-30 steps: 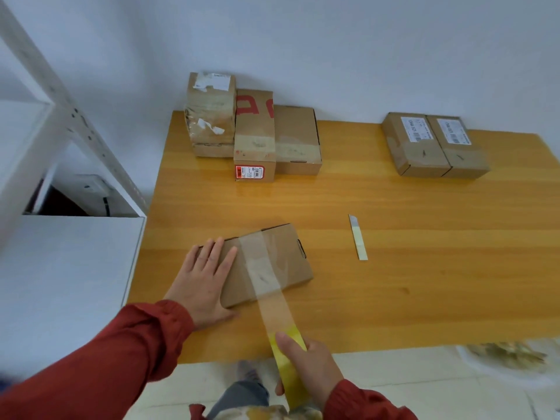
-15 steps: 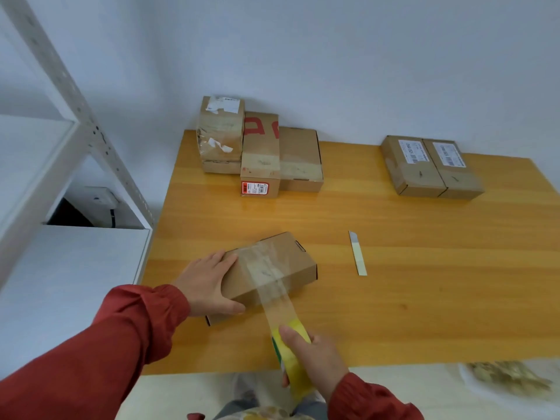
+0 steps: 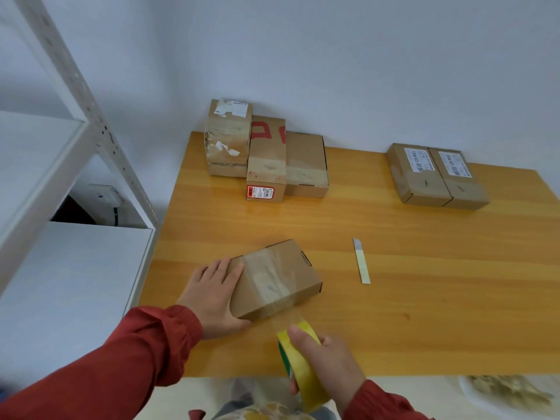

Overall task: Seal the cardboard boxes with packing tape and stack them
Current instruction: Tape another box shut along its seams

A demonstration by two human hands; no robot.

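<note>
The left hand (image 3: 213,295) clasps the near-left end of the cardboard box (image 3: 277,277), fingers (image 3: 224,269) spread on top; the right hand (image 3: 328,357) curls around the tape roll (image 3: 306,374).

Wooden table (image 3: 424,268), white wall (image 3: 333,56)

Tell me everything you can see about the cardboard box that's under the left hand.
The cardboard box is small, plain brown and closed, turned askew near the table's front edge. A tab slot shows at its right end. A band of clear tape runs across its top and down the near side, stretching on to the yellow tape roll held by the right hand. The left hand grips its left end, fingers on top, thumb along the near side.
</note>
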